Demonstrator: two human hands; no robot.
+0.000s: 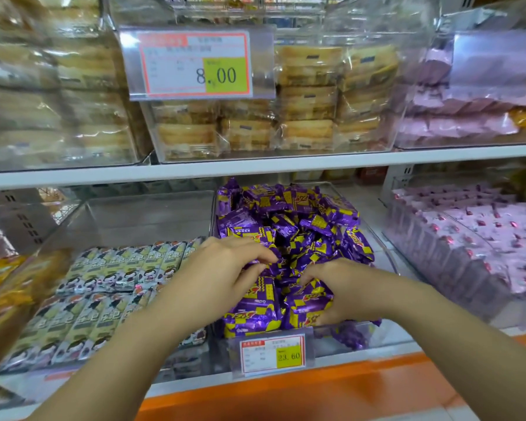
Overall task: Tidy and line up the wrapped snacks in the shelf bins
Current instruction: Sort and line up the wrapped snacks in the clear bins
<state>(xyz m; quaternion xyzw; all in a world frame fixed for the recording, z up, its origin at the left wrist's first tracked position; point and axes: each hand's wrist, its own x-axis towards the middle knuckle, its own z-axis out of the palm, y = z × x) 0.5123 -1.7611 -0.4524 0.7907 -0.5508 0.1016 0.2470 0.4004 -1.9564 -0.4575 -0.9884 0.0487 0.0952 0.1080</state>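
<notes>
Glossy foil snack wrappers (298,238); clear smooth plastic bin (140,214).

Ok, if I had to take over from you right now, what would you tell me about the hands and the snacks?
Left hand: fingers curled into the purple packets near the front of the middle bin.
Right hand: grips purple packets at the very front.
Done: the cream packets in the bin to the left lie in neat rows.
Left to do: the purple packets are a jumbled heap and need lining up.
</notes>
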